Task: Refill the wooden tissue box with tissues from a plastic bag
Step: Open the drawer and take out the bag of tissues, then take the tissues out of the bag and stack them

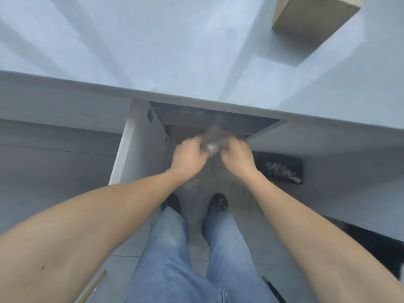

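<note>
I stand at a pale grey counter point(153, 51) and look down past its front edge. At my far left the open white cabinet door point(135, 138) swings out toward me, its dark hinges showing on the inner face. Next comes my left hand point(189, 159), reaching forward just below the counter edge with the fingers curled around one side of a crumpled clear plastic bag point(213, 142). The bag sits between my two hands, in front of the dark cabinet opening point(218, 119), and motion blur smears it; I think there is something whitish bunched inside, but I cannot tell whether that is tissue. My right hand point(237, 158) closes on the other side of the bag, fingers pinched on the plastic, so both hands grip it and are almost touching each other. Below them I see my blue jeans point(196, 259) and dark patterned shoes point(218, 202) on the grey floor. Further right, low beside the cabinet, a small dark sign point(282, 168) with pale markings rests near the floor. At the far upper right, well apart from my hands, the wooden tissue box point(310, 16) stands on the counter top, only partly in frame.
</note>
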